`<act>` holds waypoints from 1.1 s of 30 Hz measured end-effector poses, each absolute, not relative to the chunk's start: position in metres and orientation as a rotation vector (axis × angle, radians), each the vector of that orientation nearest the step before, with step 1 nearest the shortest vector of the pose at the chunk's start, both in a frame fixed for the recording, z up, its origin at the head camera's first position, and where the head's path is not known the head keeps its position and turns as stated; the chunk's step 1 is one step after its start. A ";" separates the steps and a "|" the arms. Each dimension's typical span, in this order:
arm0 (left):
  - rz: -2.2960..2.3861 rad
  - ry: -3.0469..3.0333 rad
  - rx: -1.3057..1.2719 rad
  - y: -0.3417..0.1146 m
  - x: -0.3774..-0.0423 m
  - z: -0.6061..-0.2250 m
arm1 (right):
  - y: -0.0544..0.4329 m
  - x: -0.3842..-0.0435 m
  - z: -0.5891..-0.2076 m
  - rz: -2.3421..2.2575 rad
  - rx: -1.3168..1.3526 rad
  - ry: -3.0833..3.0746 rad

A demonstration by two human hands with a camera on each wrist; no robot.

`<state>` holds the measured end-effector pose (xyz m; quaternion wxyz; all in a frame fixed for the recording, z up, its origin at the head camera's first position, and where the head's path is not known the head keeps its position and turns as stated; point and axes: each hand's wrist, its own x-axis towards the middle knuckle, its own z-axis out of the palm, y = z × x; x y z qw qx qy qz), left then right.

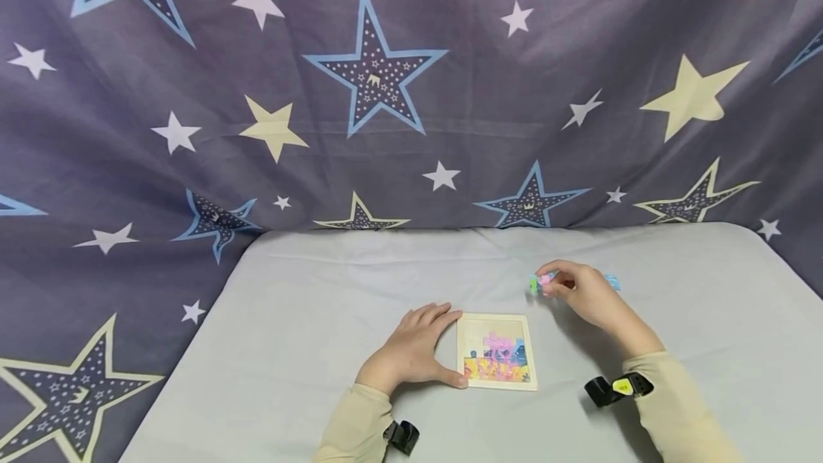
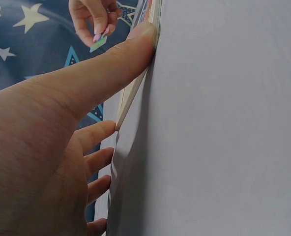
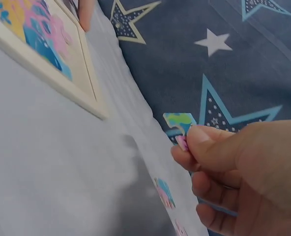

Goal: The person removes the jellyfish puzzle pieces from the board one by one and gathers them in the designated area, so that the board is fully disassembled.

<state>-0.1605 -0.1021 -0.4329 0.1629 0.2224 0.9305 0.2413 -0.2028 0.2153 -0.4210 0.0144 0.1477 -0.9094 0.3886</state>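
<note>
A square jigsaw puzzle tray (image 1: 501, 386) with a pale rim lies on the table. Pink, blue and yellow pieces (image 1: 498, 359) fill its lower part, while bare backing shows along the top. My left hand (image 1: 411, 349) rests at the tray's left side, fingers extended, with thumb and index fingertip touching its two left corners. Beyond the tray's upper right, my right hand (image 1: 581, 295) pinches a green and blue puzzle piece (image 3: 179, 119) between thumb and fingertips. A pink bit (image 3: 182, 143) shows beside it in the same pinch; whether it is a second piece I cannot tell.
Loose puzzle pieces (image 3: 164, 192) lie on the table under and behind the right hand, a blue one (image 1: 613, 282) visible past its knuckles. The table (image 1: 308, 320) has a light grey cover. A dark curtain (image 1: 398, 156) with stars hangs behind it.
</note>
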 end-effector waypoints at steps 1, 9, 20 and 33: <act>0.687 2.656 0.633 -0.102 -0.160 -0.433 | 0.217 -0.203 -0.421 1.203 0.452 -2.834; 0.692 2.659 0.626 -0.103 -0.162 -0.434 | 0.229 -0.207 -0.426 1.134 0.400 -2.864; 0.695 2.657 0.623 -0.103 -0.162 -0.433 | 0.234 -0.208 -0.433 1.183 0.405 -2.897; 0.702 2.646 0.624 -0.103 -0.163 -0.436 | 0.236 -0.206 -0.439 1.154 0.445 -2.949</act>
